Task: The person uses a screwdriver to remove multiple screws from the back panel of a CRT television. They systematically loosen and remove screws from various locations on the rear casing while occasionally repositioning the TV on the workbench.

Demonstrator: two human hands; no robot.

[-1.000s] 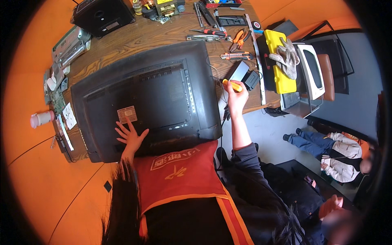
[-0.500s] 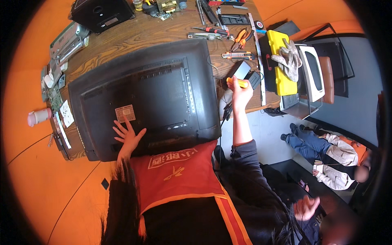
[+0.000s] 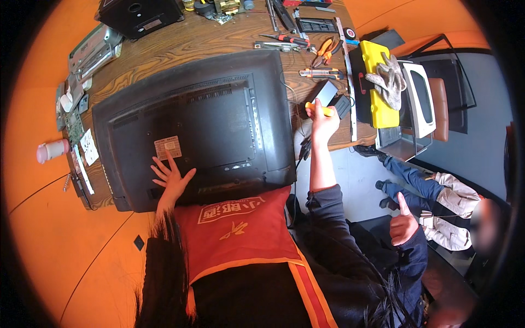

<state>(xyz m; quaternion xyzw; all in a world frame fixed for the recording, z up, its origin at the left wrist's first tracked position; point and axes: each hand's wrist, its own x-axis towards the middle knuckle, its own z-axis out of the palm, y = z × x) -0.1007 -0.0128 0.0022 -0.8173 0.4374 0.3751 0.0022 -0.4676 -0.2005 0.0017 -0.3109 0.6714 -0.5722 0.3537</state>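
Note:
A large black flat-panel television lies with its back up on the wooden table. My left hand rests on it with fingers spread, the tips beside a pale printed label. To the right of the television, my right hand is closed round a tool with a yellow handle; its working end is hidden or too small to make out. Just beyond that hand are a black box-shaped adapter and dark cables.
Orange-handled pliers, a utility knife and a screwdriver lie at the far right. A yellow case bears a grey glove. Circuit boards and a pink bottle are left. A co-worker's hand is near my right.
The co-worker's hand has risen and now has one finger raised. A person in the background has shifted their legs. Both my hands stay almost where they were.

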